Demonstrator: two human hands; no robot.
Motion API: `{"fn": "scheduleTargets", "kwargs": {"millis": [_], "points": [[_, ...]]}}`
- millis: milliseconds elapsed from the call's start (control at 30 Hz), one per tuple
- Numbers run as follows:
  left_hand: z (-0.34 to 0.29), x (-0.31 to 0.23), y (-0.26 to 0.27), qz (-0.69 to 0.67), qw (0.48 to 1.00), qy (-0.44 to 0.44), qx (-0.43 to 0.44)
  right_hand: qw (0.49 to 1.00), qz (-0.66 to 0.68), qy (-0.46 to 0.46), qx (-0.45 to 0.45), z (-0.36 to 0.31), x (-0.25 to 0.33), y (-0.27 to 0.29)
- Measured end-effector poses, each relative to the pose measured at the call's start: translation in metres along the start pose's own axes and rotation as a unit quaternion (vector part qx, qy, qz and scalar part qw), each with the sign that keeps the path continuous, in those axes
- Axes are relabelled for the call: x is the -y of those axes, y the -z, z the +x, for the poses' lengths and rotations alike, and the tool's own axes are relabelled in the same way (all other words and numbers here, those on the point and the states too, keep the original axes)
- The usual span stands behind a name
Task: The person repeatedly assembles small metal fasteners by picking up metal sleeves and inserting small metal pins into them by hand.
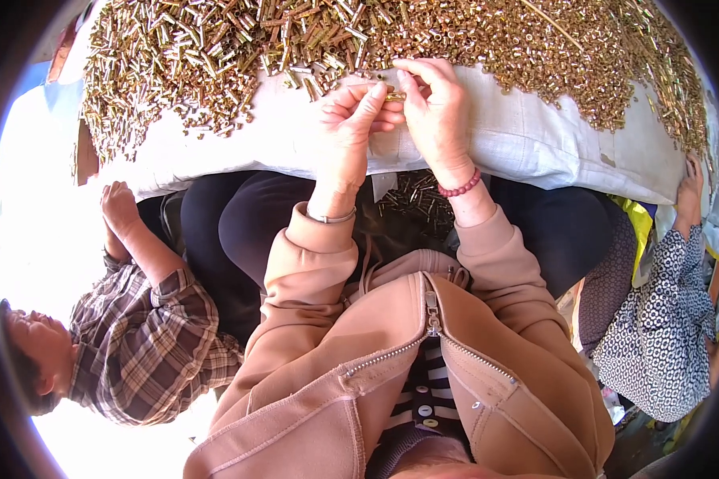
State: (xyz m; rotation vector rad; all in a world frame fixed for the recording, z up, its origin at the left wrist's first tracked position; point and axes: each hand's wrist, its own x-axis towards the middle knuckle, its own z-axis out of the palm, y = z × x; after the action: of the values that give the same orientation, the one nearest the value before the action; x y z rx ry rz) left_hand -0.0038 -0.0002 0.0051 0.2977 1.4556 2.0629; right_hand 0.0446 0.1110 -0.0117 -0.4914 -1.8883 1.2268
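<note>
My left hand (348,128) pinches a small brass-coloured metal tube (394,96) between thumb and fingers, at the near edge of the heap. Close against its right end is my right hand (439,112), thumb and fingers drawn together; whether they grip the same tube or another small piece is hidden. Just beyond both hands lies a wide heap of brass-coloured tubes (295,36). Longer tubes make up its left part, while shorter ring-like pieces (551,56) fill the right. Under the heap and my hands stretches a white cloth (527,132).
A thin stick (551,24) lies on the heap at the far right. More metal pieces (423,199) sit below the cloth's edge, between my knees. One person in a plaid shirt (144,343) sits at left; another in a patterned sleeve (655,327) is at right.
</note>
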Motion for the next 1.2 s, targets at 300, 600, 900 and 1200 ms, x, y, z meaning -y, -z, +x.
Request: {"fn": "scheduleTargets", "kwargs": {"millis": [300, 600, 900, 1200], "points": [[-0.002, 0.007, -0.001, 0.038, 0.999, -0.008, 0.0, 0.964, -0.207, 0.164, -0.005, 0.002, -0.003, 0.01], [-0.006, -0.006, -0.003, 0.078, 0.99, 0.056, 0.102, 0.945, 0.268, -0.174, 0.066, 0.012, -0.02, 0.031], [0.014, -0.026, 0.056, 0.496, 0.821, -0.192, -0.206, 0.833, 0.483, -0.266, 0.039, 0.02, -0.032, 0.038], [0.033, -0.021, 0.09, 0.601, 0.755, -0.17, -0.199, 0.84, 0.463, -0.278, 0.057, 0.02, -0.026, 0.022]]}}
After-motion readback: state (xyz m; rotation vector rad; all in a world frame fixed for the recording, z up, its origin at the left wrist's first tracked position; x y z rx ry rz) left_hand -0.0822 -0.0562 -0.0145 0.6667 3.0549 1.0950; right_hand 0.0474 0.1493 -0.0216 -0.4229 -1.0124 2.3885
